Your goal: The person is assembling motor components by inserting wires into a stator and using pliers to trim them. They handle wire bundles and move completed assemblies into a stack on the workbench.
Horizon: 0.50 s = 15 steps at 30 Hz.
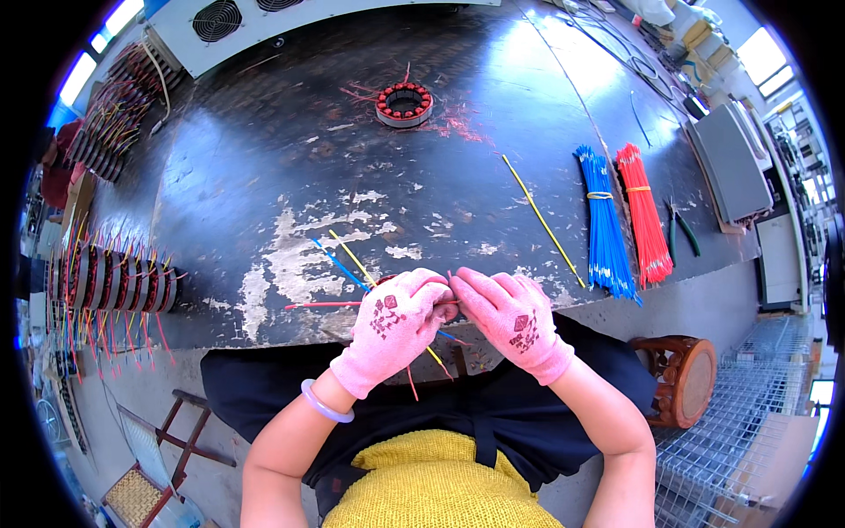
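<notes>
Both hands wear pink knit gloves and meet at the near edge of the black worktable. My left hand and my right hand close together around a round wound coil that is almost wholly hidden between them. Thin sleeving tubes stick out of it: a red one to the left, a blue one and a yellow one up and left. My fingertips pinch at the coil's top.
Another coil ring with red windings sits far across the table. A loose yellow tube, a blue tube bundle, a red tube bundle and green-handled pliers lie at right. Finished coils are stacked at left. A wooden stool stands at right.
</notes>
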Available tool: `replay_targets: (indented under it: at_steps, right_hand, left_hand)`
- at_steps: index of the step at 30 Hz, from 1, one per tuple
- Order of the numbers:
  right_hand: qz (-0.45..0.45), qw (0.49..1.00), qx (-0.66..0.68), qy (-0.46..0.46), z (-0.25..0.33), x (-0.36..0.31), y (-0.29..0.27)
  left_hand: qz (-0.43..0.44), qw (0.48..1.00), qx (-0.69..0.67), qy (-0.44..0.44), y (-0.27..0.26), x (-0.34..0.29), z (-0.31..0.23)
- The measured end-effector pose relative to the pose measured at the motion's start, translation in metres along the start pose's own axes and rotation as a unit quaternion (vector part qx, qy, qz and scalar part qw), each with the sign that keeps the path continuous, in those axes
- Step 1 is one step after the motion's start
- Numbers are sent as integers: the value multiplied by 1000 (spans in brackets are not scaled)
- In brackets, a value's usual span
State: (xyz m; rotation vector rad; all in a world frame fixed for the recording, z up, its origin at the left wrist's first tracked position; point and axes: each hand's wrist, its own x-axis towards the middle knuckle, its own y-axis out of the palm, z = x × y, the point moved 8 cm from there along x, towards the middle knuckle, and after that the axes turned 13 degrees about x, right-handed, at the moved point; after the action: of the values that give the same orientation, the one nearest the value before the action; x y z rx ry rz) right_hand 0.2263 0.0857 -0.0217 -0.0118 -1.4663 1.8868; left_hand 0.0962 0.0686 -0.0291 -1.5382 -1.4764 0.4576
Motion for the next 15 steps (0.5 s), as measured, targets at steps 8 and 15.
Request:
replay_targets:
  at_steps: [8,15]
  right_hand:
    - [180,674,571,432,-46,-25,49]
    - [37,986,153,60,-5,1,-8]
  left_hand:
    - [1,1000,-17,15,1,-2,1]
    - [2,1000,-17,11,0,0,0]
